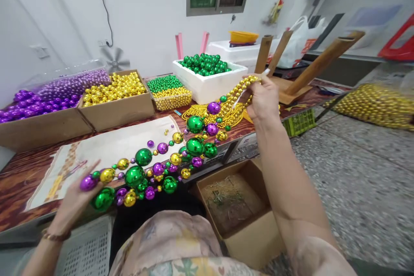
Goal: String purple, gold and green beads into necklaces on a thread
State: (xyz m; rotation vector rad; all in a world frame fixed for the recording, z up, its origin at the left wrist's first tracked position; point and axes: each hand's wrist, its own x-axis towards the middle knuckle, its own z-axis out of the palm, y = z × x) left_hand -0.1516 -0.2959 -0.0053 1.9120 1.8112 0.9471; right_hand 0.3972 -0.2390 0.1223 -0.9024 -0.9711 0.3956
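Note:
My left hand (75, 198) grips the near end of bead strands (152, 168) made of green, gold and purple balls, low at the left over the table edge. The strands stretch up and to the right. My right hand (263, 99) is raised and closed on a bundle of small gold bead strands (233, 101) at the far end, with a thin white piece sticking out between the fingers. A pile of gold beads (197, 113) lies on the table beneath that hand.
Cardboard boxes of purple balls (39, 103) and gold balls (113, 88), a tray of small green and gold beads (168, 90) and a white foam box of green balls (207, 65) line the table's far side. An open cardboard box (239, 207) sits on the floor. An upturned wooden stool (310, 69) is at right.

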